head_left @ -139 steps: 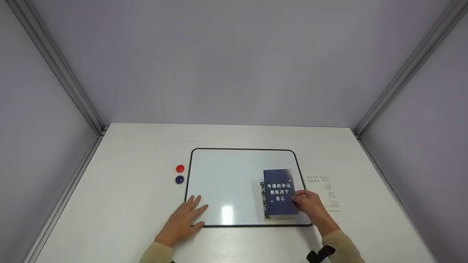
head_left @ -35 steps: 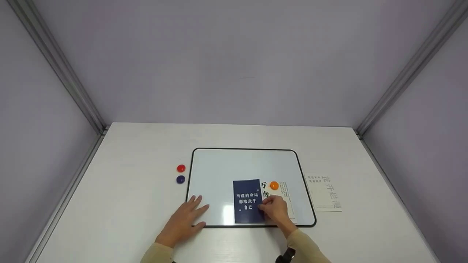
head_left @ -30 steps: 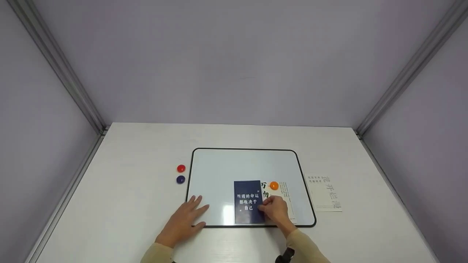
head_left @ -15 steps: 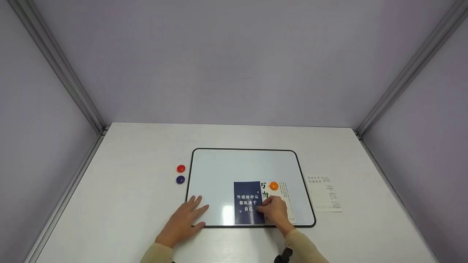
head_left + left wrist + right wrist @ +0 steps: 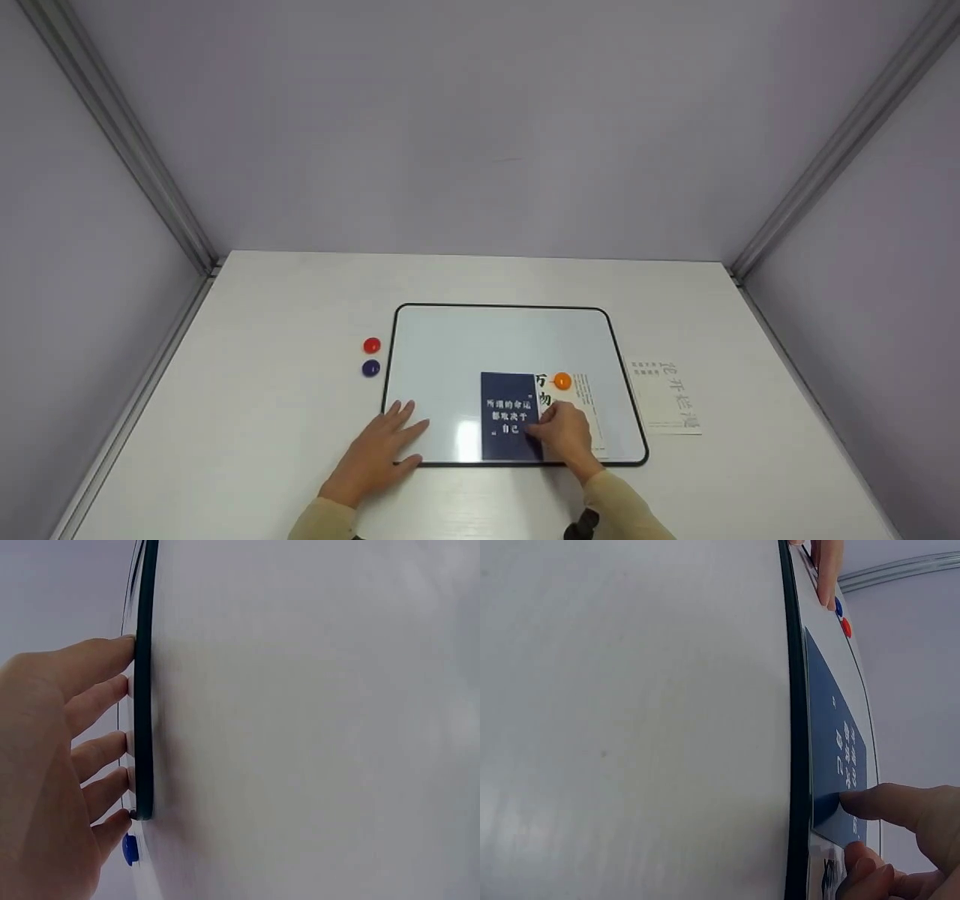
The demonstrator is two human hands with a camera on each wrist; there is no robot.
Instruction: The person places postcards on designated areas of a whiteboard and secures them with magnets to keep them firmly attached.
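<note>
Two hands on my feed, both down at the whiteboard (image 5: 450, 345). Right hand (image 5: 568, 433) had the navy card (image 5: 508, 414) by its right edge: thumb on the card's face, other fingers curled in at that edge. I couldn't tell how far any fingertip reached under it. Card lay at the lower middle of the board, just above the black bottom frame, white lettering facing up, right side meeting the left side of the cream card (image 5: 581, 394). Main change against 4.6 s earlier: back then I saw the navy card further right, covering most of the cream one; now it sat to the left, and the orange disc (image 5: 562, 381) showed on the cream card's upper part. Versus 1.2 s earlier I read only a small shift: top edge slightly lower and more level. Over the last half second, next to nothing. Left hand (image 5: 375, 459) hadn't moved: fingers spread apart at the board's lower left corner, holding nothing. Red disc (image 5: 372, 345) and dark blue disc (image 5: 370, 368) stayed on the table (image 5: 285, 360) just left of the board; pale card (image 5: 664, 397) stayed off its right side.
</note>
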